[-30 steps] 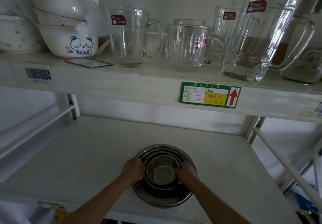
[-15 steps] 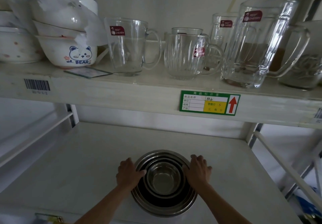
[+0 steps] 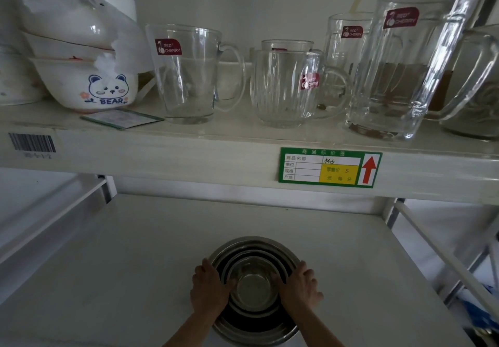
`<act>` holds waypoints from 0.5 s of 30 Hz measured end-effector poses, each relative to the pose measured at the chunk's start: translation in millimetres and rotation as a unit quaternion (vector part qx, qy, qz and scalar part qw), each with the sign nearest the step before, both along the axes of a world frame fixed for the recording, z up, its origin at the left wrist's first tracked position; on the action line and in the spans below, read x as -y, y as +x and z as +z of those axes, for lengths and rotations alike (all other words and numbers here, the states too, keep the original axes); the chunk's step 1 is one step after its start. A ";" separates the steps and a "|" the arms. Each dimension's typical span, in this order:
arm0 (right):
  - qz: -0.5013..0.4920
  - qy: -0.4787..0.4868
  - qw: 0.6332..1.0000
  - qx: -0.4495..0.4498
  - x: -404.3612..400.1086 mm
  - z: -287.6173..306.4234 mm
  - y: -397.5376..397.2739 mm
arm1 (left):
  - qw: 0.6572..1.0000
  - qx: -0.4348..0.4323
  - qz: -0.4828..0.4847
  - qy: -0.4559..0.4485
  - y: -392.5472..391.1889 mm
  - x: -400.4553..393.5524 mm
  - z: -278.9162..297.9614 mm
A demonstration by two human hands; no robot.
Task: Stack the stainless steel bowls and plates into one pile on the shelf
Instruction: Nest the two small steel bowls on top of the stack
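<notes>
A pile of nested stainless steel bowls and plates [image 3: 253, 249] sits on the lower white shelf [image 3: 135, 252], near its front edge. The smallest bowl [image 3: 253, 290] lies in the middle of the pile. My left hand [image 3: 209, 290] grips the pile's left rim, thumb over the edge. On the opposite side my right hand [image 3: 299, 288] holds the right rim the same way. Both forearms reach in from the bottom of the view.
The upper shelf [image 3: 216, 149] overhangs close above, with a green price tag [image 3: 329, 168] on its edge. It carries glass mugs [image 3: 189, 74], a tall glass pitcher [image 3: 405, 63] and stacked white ceramic bowls [image 3: 89, 82]. Metal shelf rails [image 3: 442, 252] run along the right side.
The pile has slid a little farther back on the shelf with both hands on its rim. My hands moved from the inner bowls out to the sides of the pile.
</notes>
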State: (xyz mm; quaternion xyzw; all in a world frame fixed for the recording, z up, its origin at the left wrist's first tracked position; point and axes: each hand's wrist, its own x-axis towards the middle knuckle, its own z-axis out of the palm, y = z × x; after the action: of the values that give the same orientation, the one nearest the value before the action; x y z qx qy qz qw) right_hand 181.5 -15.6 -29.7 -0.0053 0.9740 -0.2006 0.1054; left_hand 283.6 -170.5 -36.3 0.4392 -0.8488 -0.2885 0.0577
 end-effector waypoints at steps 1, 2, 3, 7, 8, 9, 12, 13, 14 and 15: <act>0.002 0.003 1.000 -0.006 0.5 -1.6 0.3 | 1.000 -0.004 0.001 -0.007 0.3 -0.4 -1.1; 0.003 0.005 1.000 -0.011 1.2 -3.1 0.5 | 1.000 -0.006 0.002 -0.010 0.0 -0.4 -2.2; 0.001 0.006 1.000 -0.015 1.9 -4.1 0.5 | 1.000 -0.007 0.002 -0.011 -0.3 -0.3 -3.0; 0.003 0.010 0.999 -0.032 2.8 -8.3 -0.9 | 1.000 -0.018 0.009 -0.014 -0.6 -1.7 -3.3; 0.003 0.011 0.999 -0.036 3.1 -8.6 -0.6 | 1.000 -0.023 0.011 -0.015 -0.6 -1.5 -3.8; 0.002 0.013 0.999 -0.040 3.5 -8.6 -0.1 | 0.999 -0.027 0.013 -0.015 -0.5 -1.2 -4.3; -0.001 0.015 0.998 -0.055 3.5 -10.9 0.4 | 0.999 -0.022 0.014 -0.025 -1.2 -1.9 -6.5; 0.000 0.015 0.998 -0.058 3.5 -12.1 0.2 | 0.999 -0.018 0.013 -0.033 -1.5 -2.4 -7.1; 0.000 0.015 0.998 -0.059 3.4 -13.4 -0.4 | 0.999 -0.012 0.012 -0.044 -2.2 -2.6 -7.9; -0.001 0.016 0.998 -0.059 3.3 -14.4 -1.0 | 0.999 -0.005 0.010 -0.053 -2.5 -3.1 -8.6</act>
State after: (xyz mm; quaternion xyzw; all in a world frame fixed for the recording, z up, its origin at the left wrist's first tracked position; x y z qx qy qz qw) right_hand 180.5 -18.9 -44.1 -0.0144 0.9815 -0.1845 0.0481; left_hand 281.1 -167.4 -44.8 0.4425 -0.8582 -0.2449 0.0880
